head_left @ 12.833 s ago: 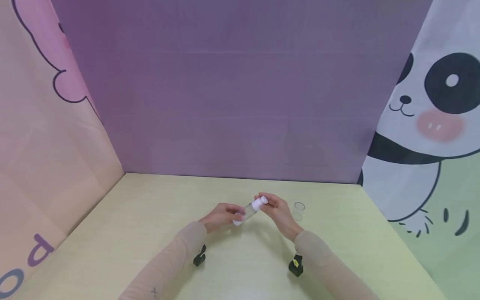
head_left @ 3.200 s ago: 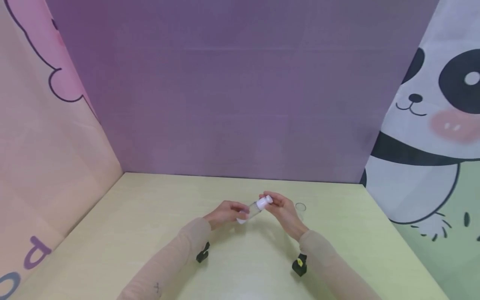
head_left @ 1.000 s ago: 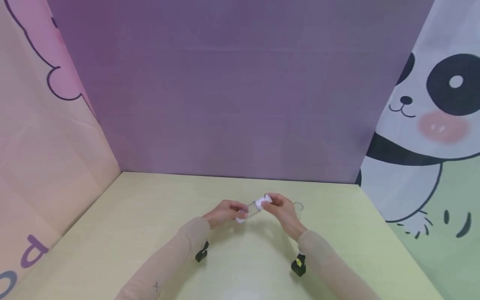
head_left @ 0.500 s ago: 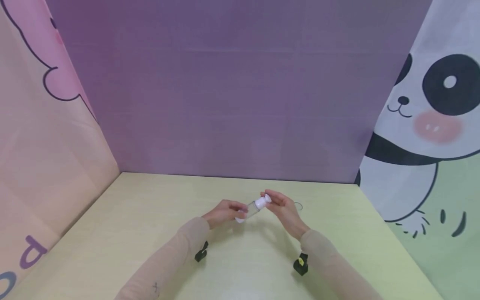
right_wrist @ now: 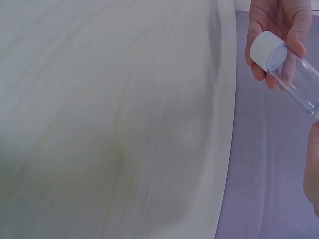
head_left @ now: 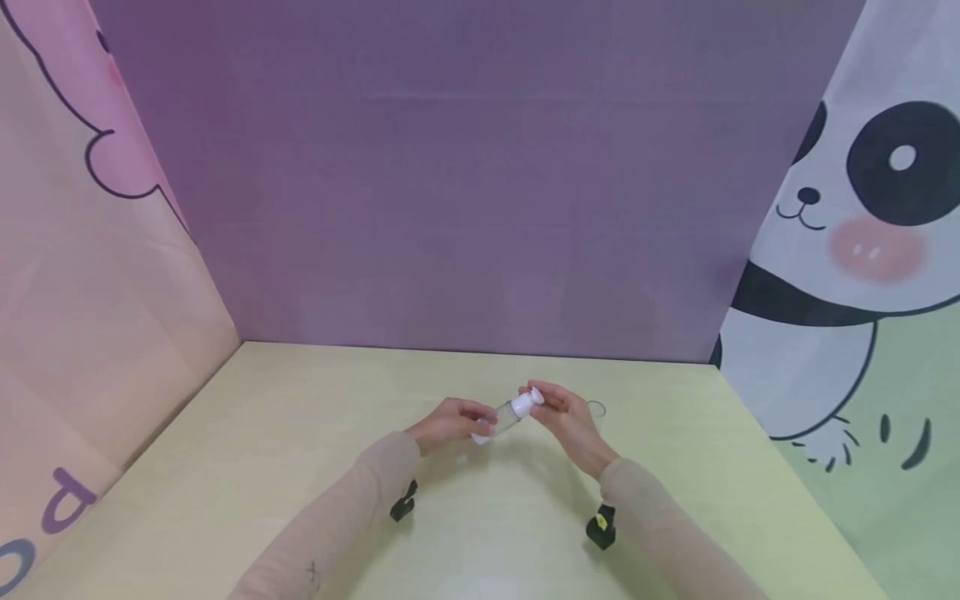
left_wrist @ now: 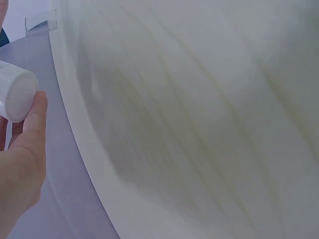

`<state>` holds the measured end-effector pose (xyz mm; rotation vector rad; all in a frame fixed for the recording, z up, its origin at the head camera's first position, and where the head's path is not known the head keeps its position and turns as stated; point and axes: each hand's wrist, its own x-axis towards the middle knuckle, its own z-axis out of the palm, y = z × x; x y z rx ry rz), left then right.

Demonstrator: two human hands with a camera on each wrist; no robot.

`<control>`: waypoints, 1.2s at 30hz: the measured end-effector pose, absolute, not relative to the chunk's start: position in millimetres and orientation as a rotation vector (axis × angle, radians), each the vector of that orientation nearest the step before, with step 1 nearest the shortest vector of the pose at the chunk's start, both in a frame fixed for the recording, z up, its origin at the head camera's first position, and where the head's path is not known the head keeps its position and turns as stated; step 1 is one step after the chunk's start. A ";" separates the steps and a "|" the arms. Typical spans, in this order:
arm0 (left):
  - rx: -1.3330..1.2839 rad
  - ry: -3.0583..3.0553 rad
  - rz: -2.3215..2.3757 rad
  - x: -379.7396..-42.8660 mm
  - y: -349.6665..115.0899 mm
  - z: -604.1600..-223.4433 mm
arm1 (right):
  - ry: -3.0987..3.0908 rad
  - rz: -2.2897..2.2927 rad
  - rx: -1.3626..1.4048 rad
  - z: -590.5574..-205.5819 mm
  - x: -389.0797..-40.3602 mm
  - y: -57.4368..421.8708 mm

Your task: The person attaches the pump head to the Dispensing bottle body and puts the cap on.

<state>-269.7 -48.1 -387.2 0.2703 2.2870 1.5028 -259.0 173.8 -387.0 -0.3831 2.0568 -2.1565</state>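
Note:
Tilted above the table is a small clear bottle [head_left: 506,416] with a white base and a white pump-like top [head_left: 522,404]. My left hand [head_left: 452,425] grips it near the white base [left_wrist: 23,94], thumb in front and fingers behind. The right wrist view shows this left hand [right_wrist: 279,25] round the base, and the see-through body looks empty. My right hand [head_left: 567,422] has its fingers and thumb about the white top, fingers behind it. That fingertip contact is partly hidden in the head view and cut off in the right wrist view.
A clear cylindrical cap [head_left: 597,410] stands on the pale wooden table [head_left: 300,433], partly behind my right hand. Black wrist devices [head_left: 601,528] hang below both sleeves. A purple backdrop [head_left: 480,183] rises at the table's back edge, with printed cloths at both sides.
A second ago my right thumb lay on the front of the white top; now it has shifted lower and more of the top shows. The left hand keeps its grip; the bottle barely moved.

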 end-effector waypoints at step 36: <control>0.233 2.281 1.521 -270.2 -48.6 -389.6 | 2.124 -2.175 -0.142 -393.4 -263.2 167.7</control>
